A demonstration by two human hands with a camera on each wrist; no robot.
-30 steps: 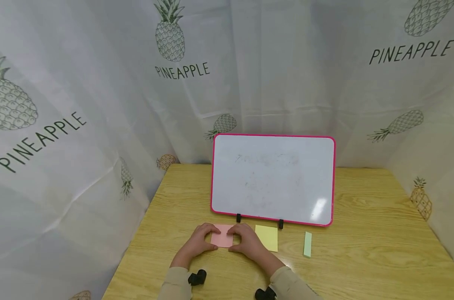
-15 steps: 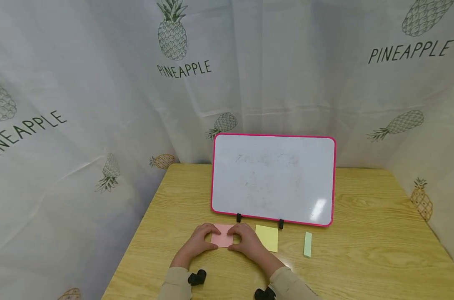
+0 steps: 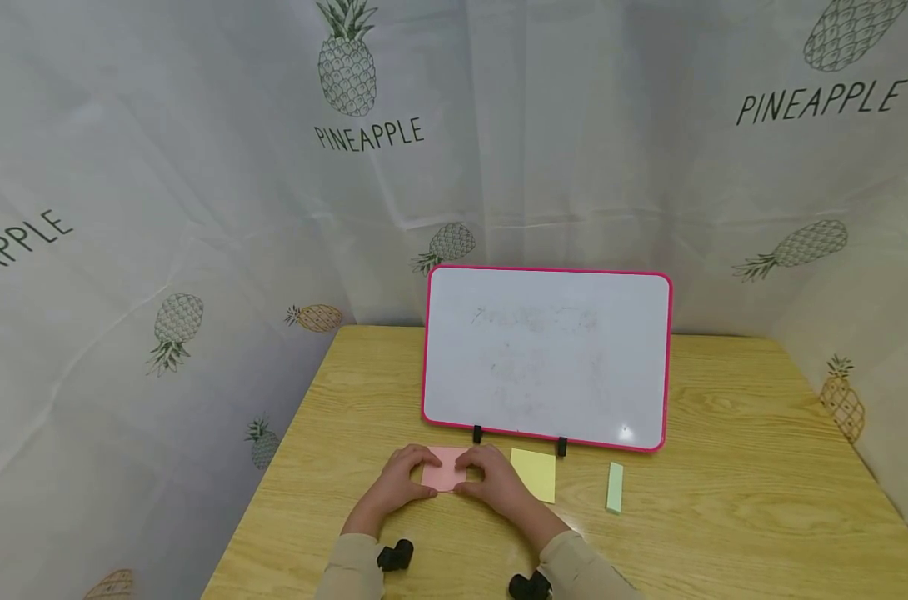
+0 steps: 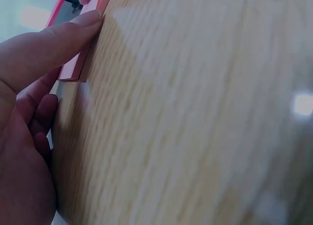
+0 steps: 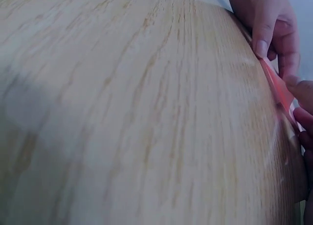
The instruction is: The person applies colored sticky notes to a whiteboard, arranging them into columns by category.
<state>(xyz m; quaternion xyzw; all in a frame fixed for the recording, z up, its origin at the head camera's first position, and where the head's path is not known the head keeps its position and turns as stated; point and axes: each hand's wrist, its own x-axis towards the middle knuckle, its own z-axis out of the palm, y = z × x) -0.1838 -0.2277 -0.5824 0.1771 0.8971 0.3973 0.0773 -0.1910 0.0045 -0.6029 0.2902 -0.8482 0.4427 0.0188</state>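
A pink sticky note pad [image 3: 443,471] lies on the table in front of the whiteboard, between both hands. My left hand [image 3: 397,479] holds its left side, thumb at the near edge and fingertips on top. From the right, my right hand [image 3: 499,482] pinches it in the same way. In the left wrist view the pad [image 4: 73,70] shows as a thin stack under the left thumb [image 4: 54,48]. The right wrist view shows a pink sheet [image 5: 279,88] raised along the near edge, by the right thumb [image 5: 303,94].
A yellow sticky note pad [image 3: 533,476] lies just right of the right hand, and a narrow pale green strip pad [image 3: 615,487] farther right. Behind them a pink-framed whiteboard [image 3: 544,358] leans on small black feet. A pineapple-print curtain [image 3: 574,150] surrounds the wooden table [image 3: 739,500].
The near edge of the pink pad now shows a slight gap, and the right thumb has shifted up a little. The curtain at left has shifted in the view.
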